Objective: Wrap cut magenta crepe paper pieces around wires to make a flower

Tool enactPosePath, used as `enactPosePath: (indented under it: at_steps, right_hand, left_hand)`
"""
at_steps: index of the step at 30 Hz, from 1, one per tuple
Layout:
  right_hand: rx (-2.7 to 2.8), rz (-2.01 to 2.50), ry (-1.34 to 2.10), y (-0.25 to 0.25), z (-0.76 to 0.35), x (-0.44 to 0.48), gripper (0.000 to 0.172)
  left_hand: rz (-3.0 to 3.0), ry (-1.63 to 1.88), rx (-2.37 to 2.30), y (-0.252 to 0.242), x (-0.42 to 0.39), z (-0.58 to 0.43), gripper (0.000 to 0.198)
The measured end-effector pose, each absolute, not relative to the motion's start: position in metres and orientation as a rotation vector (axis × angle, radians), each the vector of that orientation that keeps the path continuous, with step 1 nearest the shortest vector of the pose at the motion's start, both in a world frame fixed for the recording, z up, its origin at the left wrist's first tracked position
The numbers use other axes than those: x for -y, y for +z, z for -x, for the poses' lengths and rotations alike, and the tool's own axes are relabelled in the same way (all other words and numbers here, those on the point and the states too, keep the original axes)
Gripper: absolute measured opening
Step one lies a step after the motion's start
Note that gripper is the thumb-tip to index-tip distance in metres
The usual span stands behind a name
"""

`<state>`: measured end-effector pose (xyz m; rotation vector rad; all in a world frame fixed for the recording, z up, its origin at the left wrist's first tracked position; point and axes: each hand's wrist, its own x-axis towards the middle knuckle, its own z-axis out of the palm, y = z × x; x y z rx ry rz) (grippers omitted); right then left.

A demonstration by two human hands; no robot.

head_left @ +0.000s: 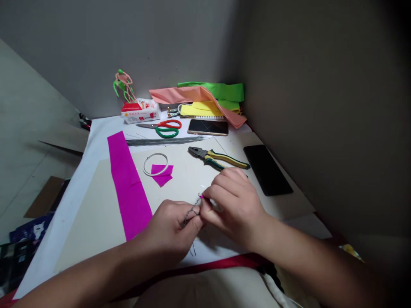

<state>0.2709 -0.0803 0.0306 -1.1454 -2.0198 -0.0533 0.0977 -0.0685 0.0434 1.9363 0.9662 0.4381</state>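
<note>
Both my hands meet over the near middle of the table. My left hand [171, 229] is closed, pinching a thin twisted grey wire [192, 210] whose loose ends stick out below it. My right hand [233, 201] is also closed, its fingertips pinching the wire's upper end, where a tiny bit of magenta shows. A long magenta paper strip [126, 182] lies just left of my left hand. Pliers [218, 158] with yellow and green handles lie just beyond my right hand.
A wire ring [156, 164] rests on a small magenta scrap [163, 175]. Farther back lie a bundle of straight wires [163, 141], red and green scissors [163, 127], two phones [208, 126] [267, 169], a tissue pack [140, 111] and folded coloured paper [208, 100]. Walls close in behind and right.
</note>
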Motion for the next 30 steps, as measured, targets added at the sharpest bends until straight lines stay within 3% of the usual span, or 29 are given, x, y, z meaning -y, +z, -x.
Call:
enactPosePath:
  at_steps: [10,16,22,30]
  right_hand:
    - [2.014,1.043,0.275,0.043,-0.283,0.078,0.016]
    - [1.543,1.001,1.411,0.049,-0.289,0.072,0.015]
    - [1.037,0.673,2.045,0.038,-0.287,0.065,0.021]
    - [0.875,0.523,2.179,0.031,-0.284,0.063,0.016]
  left_hand:
    - [-1.836,0.43,-0.9,0.052,0.063,-0.097,0.03]
    - [-1.831,0.393,-0.839,0.053,0.061,-0.093,0.027]
    - [-1.706,0.33,-0.819,0.051,0.062,-0.092,0.027]
    - [-1.624,0.26,-0.765,0.054,0.061,-0.088,0.027]
